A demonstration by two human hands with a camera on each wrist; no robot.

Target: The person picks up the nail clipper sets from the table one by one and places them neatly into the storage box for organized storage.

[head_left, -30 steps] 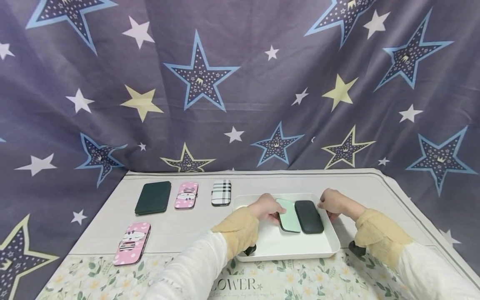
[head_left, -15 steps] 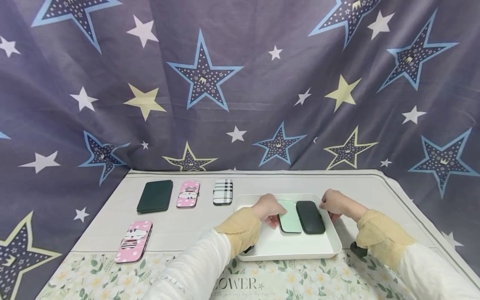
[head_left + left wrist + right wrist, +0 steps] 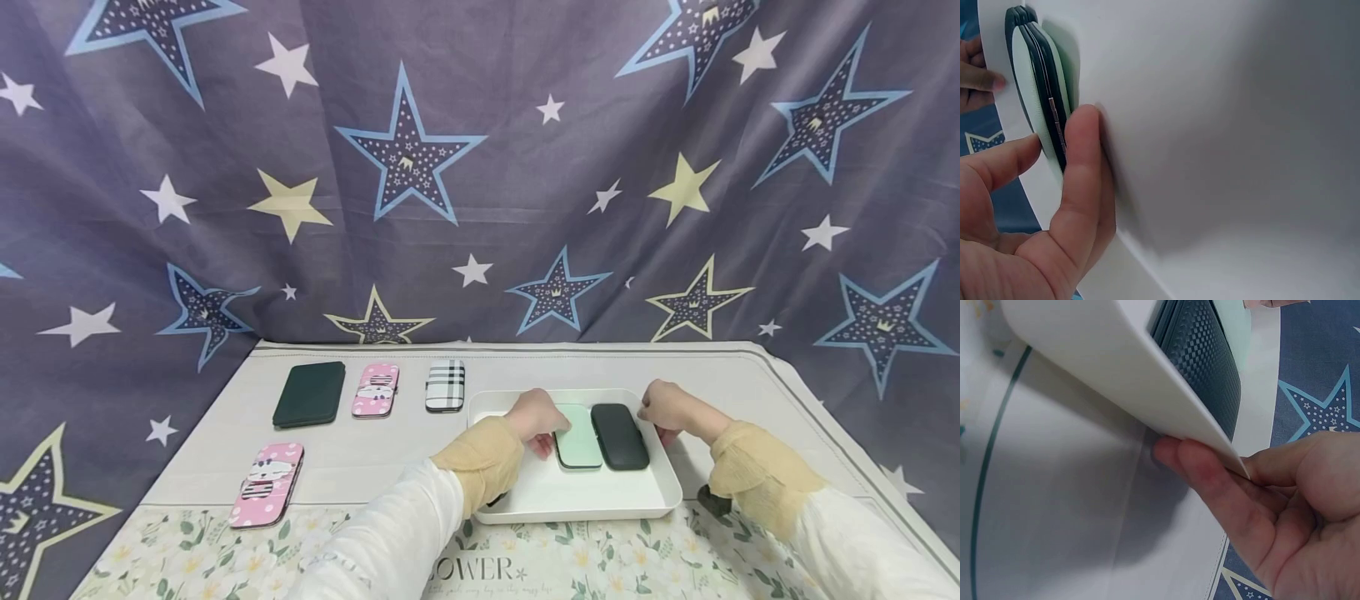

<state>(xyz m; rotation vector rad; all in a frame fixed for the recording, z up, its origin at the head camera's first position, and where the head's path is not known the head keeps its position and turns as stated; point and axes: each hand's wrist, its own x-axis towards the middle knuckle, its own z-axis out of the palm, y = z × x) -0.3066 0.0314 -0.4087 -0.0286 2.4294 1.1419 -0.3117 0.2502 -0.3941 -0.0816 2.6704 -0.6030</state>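
My left hand [image 3: 536,419] is over the white tray [image 3: 555,507], thumb on the face of a mint green case [image 3: 579,437] and fingers along its left edge. The left wrist view shows the hand [image 3: 1054,206] pinching that case [image 3: 1027,69], whose dark side carries a metal hinge. A black case [image 3: 620,437] lies just right of it in the tray; its woven texture shows in the right wrist view. At the tray's right wall, my right hand [image 3: 670,408] grips the rim, thumb inside and fingers outside, as the right wrist view shows of the hand [image 3: 1260,506].
Left of the tray lie a dark green case [image 3: 309,394], a pink cat-print case [image 3: 376,391] and a plaid case [image 3: 446,386]. Nearer the front is a larger pink cat-print case [image 3: 267,485]. A star-patterned curtain [image 3: 480,217] hangs behind the table.
The mint green case has gone from slightly tilted to flat beside the black case, the left hand still on it. My right hand stays at the tray's rim.
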